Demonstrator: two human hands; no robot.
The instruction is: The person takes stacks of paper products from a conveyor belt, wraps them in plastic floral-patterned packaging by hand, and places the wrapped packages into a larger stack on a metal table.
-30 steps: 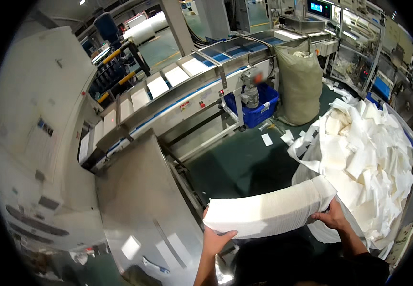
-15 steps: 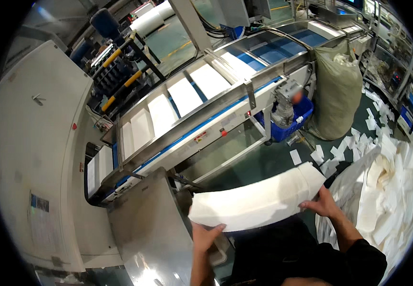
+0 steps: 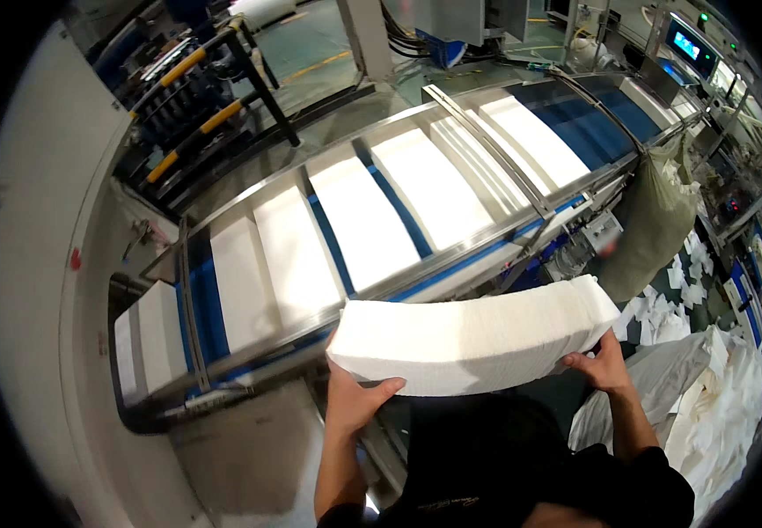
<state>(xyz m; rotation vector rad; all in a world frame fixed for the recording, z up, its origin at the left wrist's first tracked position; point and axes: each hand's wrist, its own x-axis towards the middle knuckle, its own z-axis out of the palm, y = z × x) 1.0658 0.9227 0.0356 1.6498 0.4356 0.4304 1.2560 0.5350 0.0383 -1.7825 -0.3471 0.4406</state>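
Between my two hands hangs a long stack of white tissue paper (image 3: 473, 339), its many thin layers showing along the side and its middle sagging slightly. My left hand (image 3: 353, 394) grips the left end, thumb on the near face. At the right end, my right hand (image 3: 601, 363) clasps it the same way; the fingers of both hands are partly hidden behind the stack. Just beyond is a conveyor with a blue belt (image 3: 208, 308) and metal side rails. Several similar white stacks (image 3: 363, 220) lie crosswise on it, some close together, others with blue gaps between.
Metal bars (image 3: 487, 150) cross over the conveyor. To the right stand a green sack (image 3: 649, 233) and a clear plastic bag (image 3: 720, 396) of white scraps, with loose paper pieces (image 3: 658, 315) on the floor. A metal surface (image 3: 240, 449) lies near left, beside a pale cabinet (image 3: 38, 264).
My view has shifted closer to the conveyor. Both hands have carried the stack up toward the conveyor's near rail, and its layered side now faces me more. Neither hand has let go.
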